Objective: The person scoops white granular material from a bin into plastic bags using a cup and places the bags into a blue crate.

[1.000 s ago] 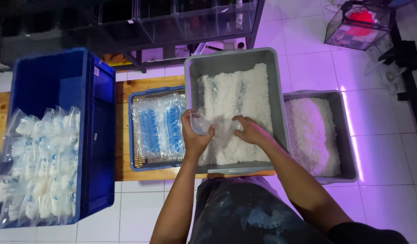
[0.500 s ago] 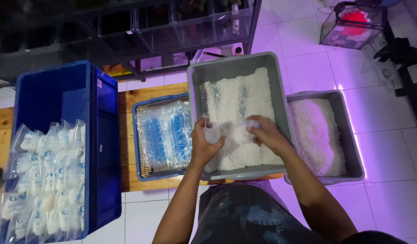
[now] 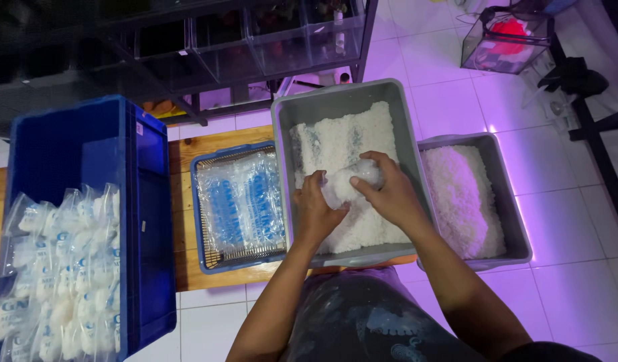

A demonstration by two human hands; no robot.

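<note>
While both hands meet over the grey tub (image 3: 282, 144) of white grains (image 3: 342, 141), the left hand (image 3: 316, 209) and right hand (image 3: 387, 193) clamp a small clear bag (image 3: 349, 179), its long axis running left–right, mouth direction unclear.

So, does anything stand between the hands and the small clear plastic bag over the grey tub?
Nothing visible does: the left hand and right hand both touch the small clear plastic bag directly.

Your hands work a clear, glossy plastic bag (image 3: 346, 182) over the matt grey plastic tub (image 3: 282, 127) of rough white grains (image 3: 336, 144). At nine o'clock, shiny film packets (image 3: 242, 201) lie on bare wood (image 3: 188, 151).
</note>
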